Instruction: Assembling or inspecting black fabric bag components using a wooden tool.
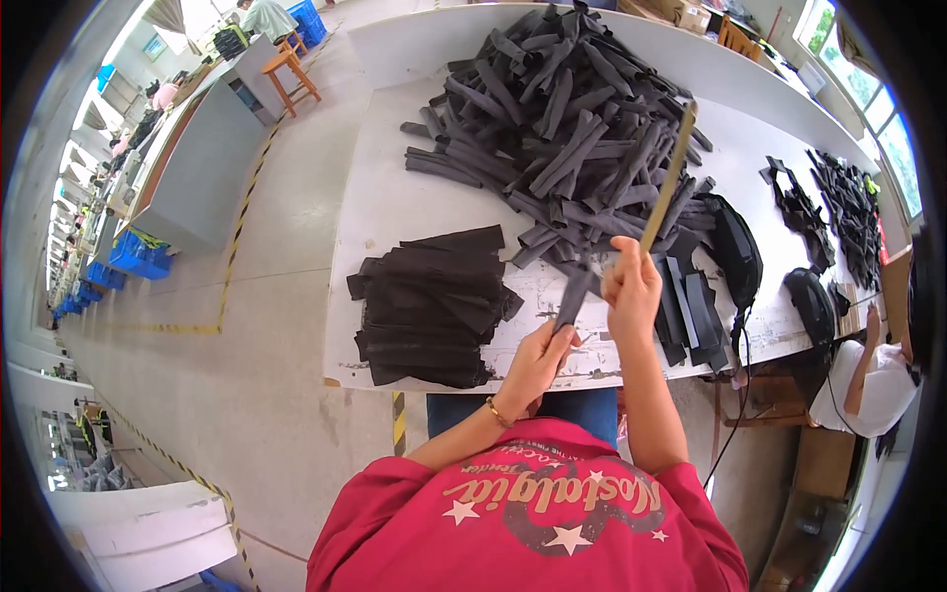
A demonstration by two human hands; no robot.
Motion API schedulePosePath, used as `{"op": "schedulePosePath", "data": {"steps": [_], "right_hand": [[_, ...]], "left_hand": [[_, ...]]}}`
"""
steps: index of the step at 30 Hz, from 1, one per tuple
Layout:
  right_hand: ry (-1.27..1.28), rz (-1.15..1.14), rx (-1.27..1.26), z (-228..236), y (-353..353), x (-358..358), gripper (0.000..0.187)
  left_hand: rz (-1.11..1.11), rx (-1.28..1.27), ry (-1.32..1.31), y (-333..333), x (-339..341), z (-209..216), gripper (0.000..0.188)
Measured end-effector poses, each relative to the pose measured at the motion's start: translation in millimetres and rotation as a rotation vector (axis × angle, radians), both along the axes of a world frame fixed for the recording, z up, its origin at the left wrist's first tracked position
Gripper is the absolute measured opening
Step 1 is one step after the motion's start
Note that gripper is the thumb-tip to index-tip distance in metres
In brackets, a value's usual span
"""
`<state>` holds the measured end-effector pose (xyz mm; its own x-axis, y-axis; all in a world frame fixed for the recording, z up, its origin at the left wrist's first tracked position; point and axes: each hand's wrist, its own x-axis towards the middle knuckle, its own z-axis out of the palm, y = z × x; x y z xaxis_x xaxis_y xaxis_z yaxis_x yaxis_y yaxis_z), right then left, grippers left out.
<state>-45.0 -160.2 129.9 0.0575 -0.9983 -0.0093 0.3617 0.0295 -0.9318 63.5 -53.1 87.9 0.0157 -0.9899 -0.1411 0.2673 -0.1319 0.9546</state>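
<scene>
My left hand is closed on one end of a dark grey fabric strip, close to the table's front edge. My right hand grips the lower end of a long, narrow yellowish stick, which points up and away over the pile. Whether the stick is wood or bamboo I cannot tell. Beyond both hands rises a large heap of dark grey rolled fabric pieces. A stack of flattened black fabric pieces lies left of my left hand. Several flat dark strips lie just right of my right hand.
A black rounded object with a cord stands on the white table at the right. Farther right lie more dark pieces, near a co-worker in white. A raised board borders the table's far side. A wooden stool stands across the aisle.
</scene>
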Motion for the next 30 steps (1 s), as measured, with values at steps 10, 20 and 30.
{"op": "schedulePosePath", "data": {"steps": [10,20,30], "right_hand": [[0.041,0.222,0.137,-20.8,22.6,10.8,0.021],[0.303,0.322,0.038,-15.0,8.3,16.4,0.019],[0.354,0.024,-0.148,3.8,-79.2,-13.6,0.026]], "left_hand": [[0.242,-0.173,-0.29,-9.6,6.8,-4.6,0.023],[0.466,-0.141,0.2,-58.9,62.6,18.3,0.017],[0.101,-0.347,-1.224,-100.7,170.3,16.4,0.014]]}}
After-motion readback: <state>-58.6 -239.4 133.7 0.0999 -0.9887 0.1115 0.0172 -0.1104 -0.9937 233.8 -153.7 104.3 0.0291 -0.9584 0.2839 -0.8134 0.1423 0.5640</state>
